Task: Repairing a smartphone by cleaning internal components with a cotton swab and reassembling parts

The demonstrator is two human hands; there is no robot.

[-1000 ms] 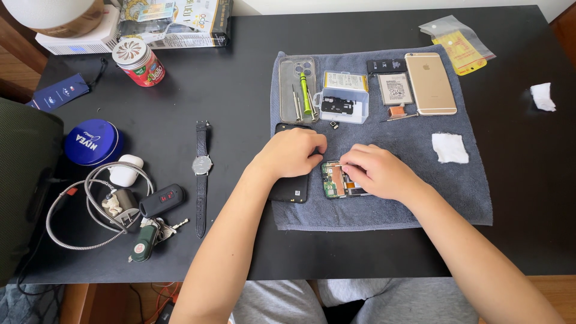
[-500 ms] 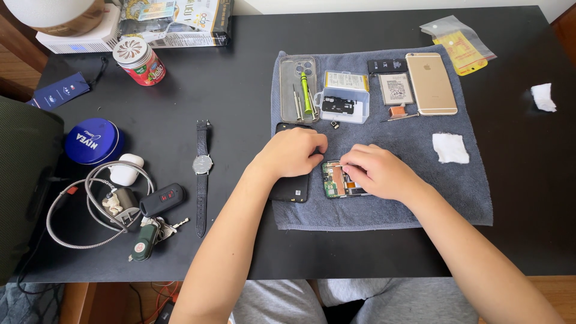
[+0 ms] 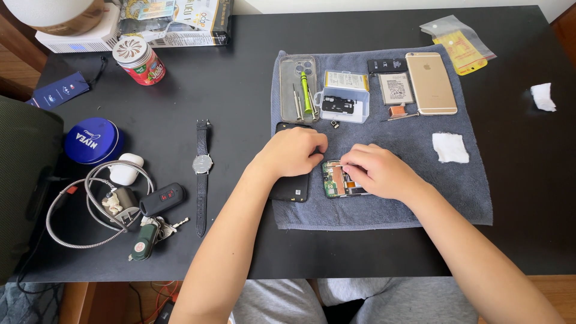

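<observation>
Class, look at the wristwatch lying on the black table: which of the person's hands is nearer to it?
Left. The left hand rests on a black phone cover just right of the wristwatch; the right hand lies farther right, on the opened phone.

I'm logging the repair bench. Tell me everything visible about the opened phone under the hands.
The opened phone lies flat on the grey towel, back removed, showing a green circuit board and copper-coloured parts. The right hand covers its right half, fingers on its top edge. The left hand rests beside it on a black cover.
</observation>
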